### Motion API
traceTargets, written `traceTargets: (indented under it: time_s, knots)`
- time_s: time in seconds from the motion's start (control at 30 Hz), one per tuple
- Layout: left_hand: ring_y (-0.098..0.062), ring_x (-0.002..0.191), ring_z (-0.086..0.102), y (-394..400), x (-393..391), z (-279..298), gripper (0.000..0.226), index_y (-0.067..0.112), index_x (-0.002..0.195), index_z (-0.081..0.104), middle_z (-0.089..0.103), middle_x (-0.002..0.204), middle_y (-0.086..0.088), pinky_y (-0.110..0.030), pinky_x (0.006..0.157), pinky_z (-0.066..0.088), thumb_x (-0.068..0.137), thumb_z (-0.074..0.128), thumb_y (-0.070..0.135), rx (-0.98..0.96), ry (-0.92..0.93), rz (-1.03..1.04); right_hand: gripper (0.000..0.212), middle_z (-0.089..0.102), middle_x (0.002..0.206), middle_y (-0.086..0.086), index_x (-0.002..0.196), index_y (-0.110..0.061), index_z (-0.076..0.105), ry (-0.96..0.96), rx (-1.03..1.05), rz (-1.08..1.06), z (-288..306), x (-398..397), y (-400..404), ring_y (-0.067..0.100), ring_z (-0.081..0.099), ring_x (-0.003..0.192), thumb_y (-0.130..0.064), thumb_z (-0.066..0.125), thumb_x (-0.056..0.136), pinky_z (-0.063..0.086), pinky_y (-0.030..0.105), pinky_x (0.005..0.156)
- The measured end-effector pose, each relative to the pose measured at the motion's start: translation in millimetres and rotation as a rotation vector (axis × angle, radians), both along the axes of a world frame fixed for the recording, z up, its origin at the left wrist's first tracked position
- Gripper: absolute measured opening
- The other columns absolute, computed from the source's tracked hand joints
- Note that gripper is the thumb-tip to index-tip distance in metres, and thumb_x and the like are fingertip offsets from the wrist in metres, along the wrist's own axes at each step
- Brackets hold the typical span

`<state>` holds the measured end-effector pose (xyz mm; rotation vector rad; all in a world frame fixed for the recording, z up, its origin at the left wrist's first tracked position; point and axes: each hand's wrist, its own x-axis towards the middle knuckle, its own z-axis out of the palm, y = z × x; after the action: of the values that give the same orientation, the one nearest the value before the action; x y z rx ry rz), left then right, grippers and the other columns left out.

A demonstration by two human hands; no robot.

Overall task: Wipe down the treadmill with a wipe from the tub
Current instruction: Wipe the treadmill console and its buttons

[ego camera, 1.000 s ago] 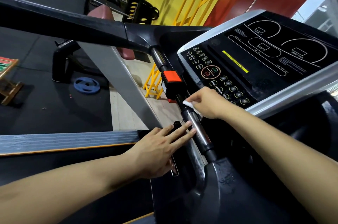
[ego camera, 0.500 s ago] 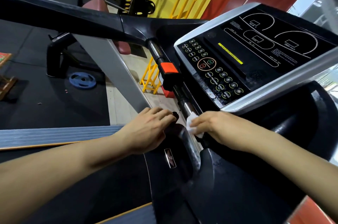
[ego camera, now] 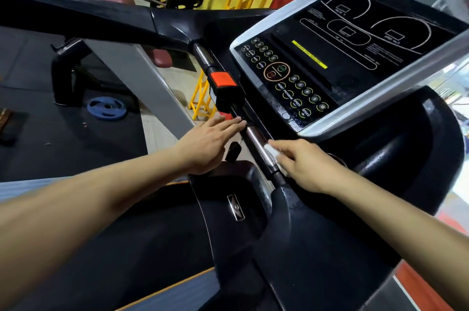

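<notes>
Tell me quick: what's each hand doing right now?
Left hand: open, fingers straight, reaching toward the bar.
Right hand: holding the wipe against the bar.

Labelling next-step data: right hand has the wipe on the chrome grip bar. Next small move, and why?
Probably slide the right hand with the wipe up the chrome bar toward the orange-topped block. That stretch lies bare above the wipe, and the left hand's straight fingers rest at its upper end.
</notes>
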<state>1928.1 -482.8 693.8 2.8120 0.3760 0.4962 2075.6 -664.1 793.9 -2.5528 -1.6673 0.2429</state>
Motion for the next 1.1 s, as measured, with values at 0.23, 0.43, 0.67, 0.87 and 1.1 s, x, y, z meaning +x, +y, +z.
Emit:
traceTargets:
  time_s: [0.23, 0.43, 0.67, 0.87, 1.1]
  knots:
    - [-0.023, 0.157, 0.009, 3, -2, -4, 0.092, 0.031, 0.162, -0.003, 0.000, 0.170, 0.009, -0.045, 0.123, 0.021, 0.075, 0.020, 0.020, -0.057, 0.078, -0.006, 0.033, 0.054, 0.064, 0.004, 0.086, -0.006, 0.069, 0.088, 0.129, -0.119, -16, 10, 99, 0.023, 0.050, 0.068, -0.025, 0.049, 0.105, 0.034, 0.030, 0.057]
    - [-0.023, 0.157, 0.007, 8, -3, -3, 0.091, 0.034, 0.161, -0.010, -0.007, 0.170, 0.012, -0.042, 0.125, 0.018, 0.088, 0.034, 0.004, -0.102, 0.110, -0.027, 0.043, 0.039, 0.058, 0.004, 0.061, -0.009, 0.046, 0.060, 0.030, -0.161, -6, 5, 63, 0.019, 0.036, 0.058, -0.019, 0.047, 0.102, 0.028, 0.027, 0.049]
    - [-0.023, 0.156, 0.012, 15, 0, -7, 0.094, 0.029, 0.163, 0.001, 0.004, 0.170, 0.009, -0.041, 0.127, 0.015, 0.077, 0.029, 0.003, -0.172, 0.050, -0.083, 0.015, 0.055, 0.093, 0.001, 0.100, -0.019, 0.053, -0.316, 0.021, 0.161, -9, -23, 33, 0.035, 0.059, 0.089, -0.006, 0.046, 0.098, 0.033, 0.034, 0.067]
    - [-0.032, 0.138, 0.041, 17, -4, 2, 0.072, 0.015, 0.156, 0.035, 0.039, 0.161, -0.007, -0.036, 0.115, 0.031, 0.087, 0.037, -0.004, -0.221, -0.115, 0.016, 0.060, 0.042, 0.144, 0.008, 0.125, -0.012, 0.059, -0.522, -0.182, 0.380, -14, -32, 26, 0.024, 0.047, 0.130, -0.016, 0.011, 0.089, 0.052, 0.036, 0.094]
    - [-0.024, 0.151, 0.024, 15, 4, 2, 0.091, 0.032, 0.163, 0.009, 0.007, 0.170, 0.009, -0.038, 0.124, 0.022, 0.075, 0.023, 0.012, -0.109, -0.013, -0.065, 0.021, 0.062, 0.104, 0.005, 0.097, -0.016, 0.063, -0.425, -0.031, 0.098, 32, -5, 56, 0.031, 0.062, 0.098, -0.015, 0.045, 0.088, 0.050, 0.038, 0.077]
